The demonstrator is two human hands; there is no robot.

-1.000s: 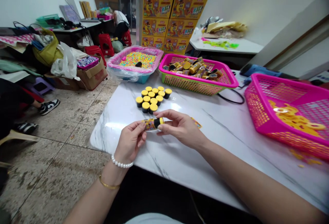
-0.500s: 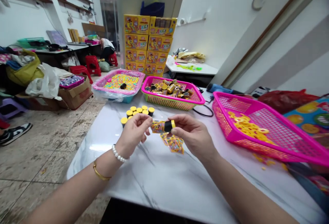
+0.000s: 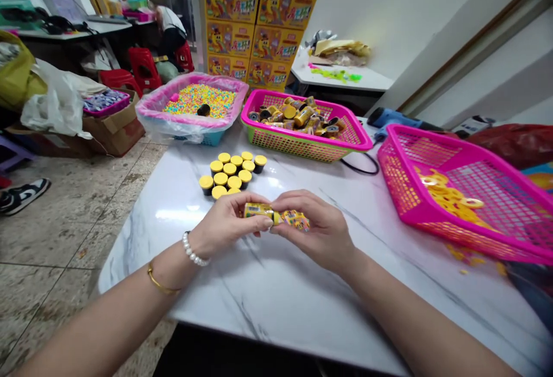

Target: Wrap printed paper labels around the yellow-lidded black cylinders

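Note:
A small cup (image 3: 258,210) with a yellow lid lies sideways between my hands above the table. A printed yellow sleeve now covers its body. My left hand (image 3: 222,221) is closed round the sleeved body, thumb along its near side. My right hand (image 3: 319,227) pinches the yellow lid end with thumb and fingers. Just behind the right fingers, a small pile of printed wrapper sleeves (image 3: 297,219) lies on the table, partly hidden. Several black cups with yellow lids (image 3: 220,178) stand upright in a cluster beyond my left hand.
Behind the cluster stands a plastic-lined basin (image 3: 149,106) of coloured beads with a black cup on top. A pink basket (image 3: 298,149) holds wrapped cups; another pink basket (image 3: 401,192) at right holds yellow rings. Stacked yellow cartons (image 3: 233,37) rise behind. A person (image 3: 170,28) bends over at far left.
The printed sleeve has gone from the cup's end to round its body. My left hand has closed round the body and my hands have come closer together. The view has tilted down.

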